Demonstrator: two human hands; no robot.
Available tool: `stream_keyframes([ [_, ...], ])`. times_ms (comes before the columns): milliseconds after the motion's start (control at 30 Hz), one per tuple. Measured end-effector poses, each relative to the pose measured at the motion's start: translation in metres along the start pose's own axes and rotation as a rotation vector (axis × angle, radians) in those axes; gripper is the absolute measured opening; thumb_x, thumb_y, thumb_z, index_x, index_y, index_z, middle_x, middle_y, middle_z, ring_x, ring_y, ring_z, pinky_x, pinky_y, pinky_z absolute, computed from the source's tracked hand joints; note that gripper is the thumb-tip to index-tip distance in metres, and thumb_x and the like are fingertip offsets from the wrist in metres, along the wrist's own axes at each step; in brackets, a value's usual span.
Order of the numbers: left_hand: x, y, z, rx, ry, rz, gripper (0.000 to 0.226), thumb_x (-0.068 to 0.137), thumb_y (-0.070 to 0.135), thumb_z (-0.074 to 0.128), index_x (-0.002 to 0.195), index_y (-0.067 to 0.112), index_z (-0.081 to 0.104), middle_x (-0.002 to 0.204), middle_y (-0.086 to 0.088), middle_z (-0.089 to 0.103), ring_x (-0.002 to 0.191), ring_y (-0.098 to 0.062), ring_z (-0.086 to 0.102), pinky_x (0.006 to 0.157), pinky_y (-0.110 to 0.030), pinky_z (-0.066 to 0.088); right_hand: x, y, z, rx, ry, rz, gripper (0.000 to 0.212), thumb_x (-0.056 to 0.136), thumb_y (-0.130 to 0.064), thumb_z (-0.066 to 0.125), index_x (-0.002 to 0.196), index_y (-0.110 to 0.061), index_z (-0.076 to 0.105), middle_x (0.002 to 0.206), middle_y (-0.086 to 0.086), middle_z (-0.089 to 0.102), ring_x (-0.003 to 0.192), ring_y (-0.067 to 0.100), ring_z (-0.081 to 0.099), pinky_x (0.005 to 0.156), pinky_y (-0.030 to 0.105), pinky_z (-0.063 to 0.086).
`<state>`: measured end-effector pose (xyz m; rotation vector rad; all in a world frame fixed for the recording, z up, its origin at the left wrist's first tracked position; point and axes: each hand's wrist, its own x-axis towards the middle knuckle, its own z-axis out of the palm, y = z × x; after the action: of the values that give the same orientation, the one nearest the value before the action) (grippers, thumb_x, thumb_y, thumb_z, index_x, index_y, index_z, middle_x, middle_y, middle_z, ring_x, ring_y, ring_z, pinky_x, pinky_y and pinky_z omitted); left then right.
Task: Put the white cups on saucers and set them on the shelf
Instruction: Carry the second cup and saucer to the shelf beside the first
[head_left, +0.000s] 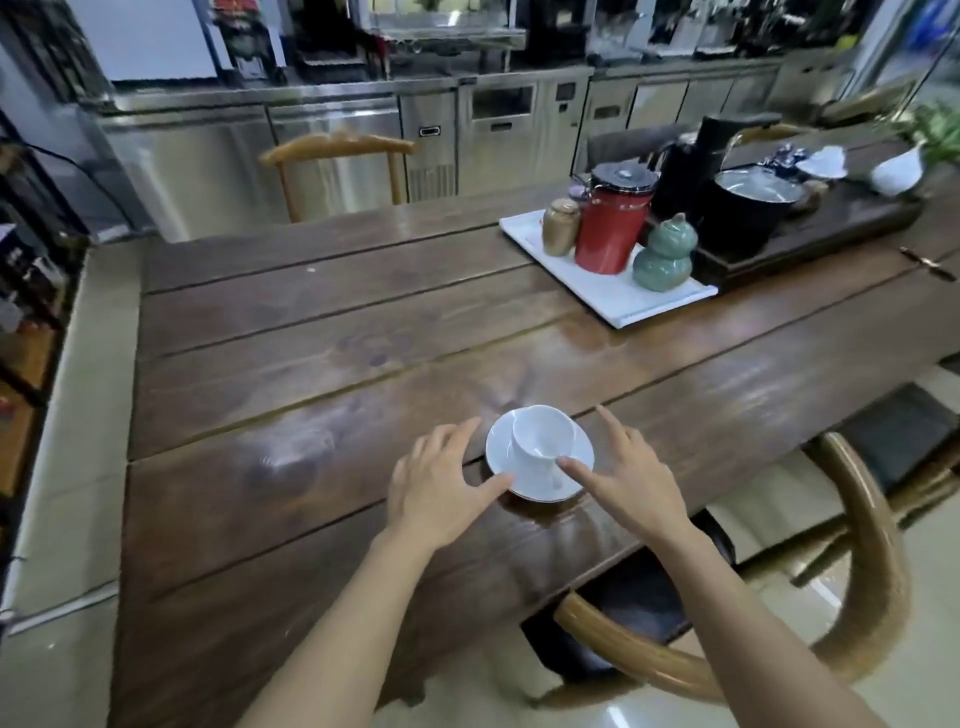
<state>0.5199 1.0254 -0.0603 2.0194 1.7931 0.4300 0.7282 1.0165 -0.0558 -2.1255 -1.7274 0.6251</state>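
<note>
A round white ceramic saucer (540, 457) bears 1 white cup (543, 441). The left hand (441, 486) and right hand (631, 480) flank it, fingers spread, thumbs touching its rim, gripping nothing.

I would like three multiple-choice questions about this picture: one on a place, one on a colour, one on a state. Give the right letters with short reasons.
1. Where does the white ceramic cup stand?
A. on the round white saucer
B. on the white rectangular tray
C. on the wooden chair

2. What colour is the tall metal canister on the tray?
A. blue
B. red
C. yellow

3. How are the left hand and right hand?
A. both closed around the cup
B. one lifting the saucer
C. both open, one at each side of the saucer

Answers: 1 A, the cup sits within the saucer's rim. 2 B, its body is red under a dark lid. 3 C, fingers are spread and the cup is not gripped.
</note>
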Motion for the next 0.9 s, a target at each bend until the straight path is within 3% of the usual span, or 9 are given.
stream_keyframes([
  [200, 0.042, -0.002, 0.020, -0.004, -0.098, -0.076, 0.079, 0.078, 0.066, 0.053, 0.146, 0.037, 0.024, 0.148, 0.006, 0.037, 0.135, -0.019, 0.036, 0.105, -0.038, 0.031, 0.040, 0.020, 0.018, 0.070, -0.091, 0.105, 0.080, 0.079, -0.063, 0.054, 0.145, -0.029, 0.024, 0.142, 0.006, 0.044, 0.128, 0.025, 0.044, 0.100, 0.045, 0.039],
  [367, 0.061, 0.000, 0.045, -0.124, -0.155, -0.213, 0.079, 0.079, 0.065, 0.053, 0.146, 0.034, 0.026, 0.149, 0.004, 0.037, 0.136, -0.020, 0.035, 0.104, -0.042, 0.033, 0.064, 0.031, 0.032, 0.255, -0.158, 0.131, 0.068, 0.073, -0.066, 0.058, 0.126, -0.026, 0.044, 0.120, -0.006, 0.052, 0.110, 0.016, 0.049, 0.091, 0.042, 0.045],
  [467, 0.069, 0.004, 0.057, -0.288, -0.172, -0.330, 0.082, 0.077, 0.066, 0.056, 0.146, 0.033, 0.027, 0.149, 0.003, 0.037, 0.135, -0.020, 0.039, 0.102, -0.044, 0.037, 0.071, 0.036, 0.038, 0.404, -0.197, 0.168, 0.053, 0.072, -0.060, 0.064, 0.110, -0.025, 0.054, 0.109, -0.005, 0.060, 0.098, 0.016, 0.059, 0.082, 0.034, 0.050],
  [533, 0.072, 0.008, 0.064, -0.415, -0.173, -0.431, 0.084, 0.074, 0.063, 0.062, 0.143, 0.030, 0.030, 0.143, 0.000, 0.045, 0.127, -0.022, 0.047, 0.100, -0.045, 0.042, 0.075, 0.038, 0.039, 0.517, -0.246, 0.198, 0.042, 0.074, -0.053, 0.067, 0.105, -0.027, 0.059, 0.099, -0.009, 0.066, 0.091, 0.013, 0.064, 0.069, 0.020, 0.051],
  [600, 0.072, 0.012, 0.069, -0.595, -0.183, -0.552, 0.073, 0.074, 0.055, 0.067, 0.134, 0.024, 0.039, 0.133, -0.003, 0.052, 0.116, -0.023, 0.054, 0.091, -0.044, 0.050, 0.078, 0.039, 0.039, 0.628, -0.318, 0.245, 0.026, 0.078, -0.042, 0.069, 0.099, -0.027, 0.063, 0.089, -0.012, 0.068, 0.084, 0.011, 0.065, 0.056, 0.014, 0.047],
  [667, 0.071, 0.018, 0.071, -0.845, -0.216, -0.691, 0.054, 0.077, 0.043, 0.071, 0.118, 0.017, 0.048, 0.125, -0.005, 0.057, 0.107, -0.022, 0.058, 0.075, -0.040, 0.056, 0.083, 0.042, 0.041, 0.706, -0.385, 0.334, 0.042, 0.071, -0.044, 0.074, 0.105, -0.021, 0.064, 0.095, -0.003, 0.071, 0.089, 0.017, 0.067, 0.063, 0.025, 0.052],
  [733, 0.070, 0.022, 0.069, -0.981, -0.231, -0.759, 0.047, 0.078, 0.033, 0.073, 0.115, 0.011, 0.054, 0.121, -0.008, 0.060, 0.101, -0.022, 0.061, 0.066, -0.037, 0.057, 0.086, 0.042, 0.041, 0.749, -0.417, 0.391, 0.061, 0.060, -0.045, 0.079, 0.110, -0.014, 0.064, 0.102, 0.005, 0.072, 0.093, 0.022, 0.069, 0.070, 0.033, 0.056],
  [833, 0.064, 0.022, 0.065, -1.048, -0.193, -0.773, 0.047, 0.077, 0.024, 0.075, 0.115, 0.010, 0.051, 0.120, -0.008, 0.058, 0.101, -0.022, 0.061, 0.067, -0.040, 0.058, 0.085, 0.043, 0.040, 0.780, -0.454, 0.367, 0.082, 0.045, -0.049, 0.081, 0.115, -0.013, 0.060, 0.106, 0.006, 0.071, 0.092, 0.020, 0.070, 0.062, 0.029, 0.057],
  [900, 0.058, 0.022, 0.061, -1.077, -0.161, -0.757, 0.048, 0.076, 0.022, 0.076, 0.114, 0.010, 0.049, 0.122, -0.008, 0.055, 0.107, -0.025, 0.059, 0.072, -0.043, 0.059, 0.082, 0.041, 0.038, 0.804, -0.460, 0.322, 0.085, 0.047, -0.048, 0.081, 0.120, -0.014, 0.053, 0.111, 0.005, 0.068, 0.095, 0.018, 0.069, 0.057, 0.024, 0.054],
])
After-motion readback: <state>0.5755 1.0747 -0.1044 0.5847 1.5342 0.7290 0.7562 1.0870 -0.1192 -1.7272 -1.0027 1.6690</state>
